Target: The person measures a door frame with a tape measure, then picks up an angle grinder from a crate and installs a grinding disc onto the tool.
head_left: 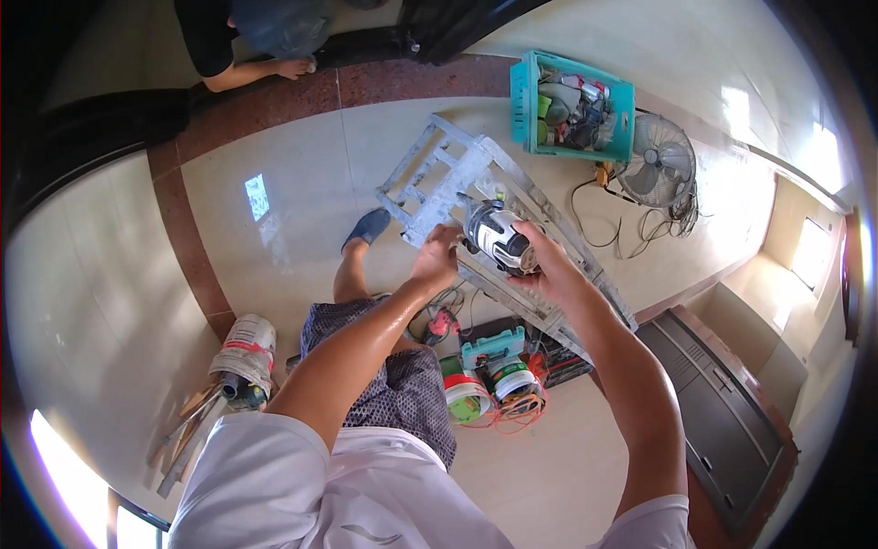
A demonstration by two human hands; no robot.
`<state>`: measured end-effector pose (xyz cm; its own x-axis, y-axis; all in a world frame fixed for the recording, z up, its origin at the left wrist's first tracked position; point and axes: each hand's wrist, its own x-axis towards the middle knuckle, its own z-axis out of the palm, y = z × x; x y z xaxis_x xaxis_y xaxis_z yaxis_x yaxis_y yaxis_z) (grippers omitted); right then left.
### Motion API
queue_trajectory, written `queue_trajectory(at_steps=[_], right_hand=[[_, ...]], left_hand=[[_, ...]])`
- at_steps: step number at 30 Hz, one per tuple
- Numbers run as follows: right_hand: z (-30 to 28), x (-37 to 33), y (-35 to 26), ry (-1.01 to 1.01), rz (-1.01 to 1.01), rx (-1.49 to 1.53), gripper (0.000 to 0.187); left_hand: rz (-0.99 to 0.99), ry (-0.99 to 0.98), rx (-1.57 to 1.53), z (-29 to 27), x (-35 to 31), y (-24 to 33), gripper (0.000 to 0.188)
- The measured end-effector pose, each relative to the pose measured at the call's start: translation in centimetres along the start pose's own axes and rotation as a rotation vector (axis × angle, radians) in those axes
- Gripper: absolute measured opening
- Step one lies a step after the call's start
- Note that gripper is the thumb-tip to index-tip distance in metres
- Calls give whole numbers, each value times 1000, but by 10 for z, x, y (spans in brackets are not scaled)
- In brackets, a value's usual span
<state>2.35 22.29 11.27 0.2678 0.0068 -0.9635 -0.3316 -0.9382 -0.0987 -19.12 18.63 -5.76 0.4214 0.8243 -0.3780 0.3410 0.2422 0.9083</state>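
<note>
A white-and-black laser level (498, 236) is over the top of a paint-spattered stepladder (448, 197), in front of me. My right hand (547, 265) is closed round the near right side of the level, its thumb along the casing. My left hand (439, 254) is at the level's left side with its fingers bent together; whether it pinches a part of the level is hidden. The level looks tilted in this view, and I cannot tell whether its base rests on the ladder.
A teal crate (574, 110) of tools and bottles stands by a floor fan (657, 160) with loose cables. Buckets (466, 393) and a teal toolbox (494, 346) are below the ladder. A lidless bucket (245, 352) stands left. Another person (274, 37) crouches at the doorway.
</note>
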Motion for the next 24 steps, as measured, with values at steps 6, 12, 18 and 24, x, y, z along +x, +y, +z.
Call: queue_trajectory(at_steps=[6,12,18,24], right_hand=[[-42,-51,11,-115,35,-22,63],[-66,-94,32,-176,51,109,58],[-85,-100,58,-226,56,267,59],[-106,-105,83,-469,53,550,64]], left_hand=[[-405,-325,-978,-48,40,36,38],[-220,-552,-920,-69,48,87,28],[-194,-545,-702,-67,49,125,41],[-235,-634,-682,-61,-14,79,48]])
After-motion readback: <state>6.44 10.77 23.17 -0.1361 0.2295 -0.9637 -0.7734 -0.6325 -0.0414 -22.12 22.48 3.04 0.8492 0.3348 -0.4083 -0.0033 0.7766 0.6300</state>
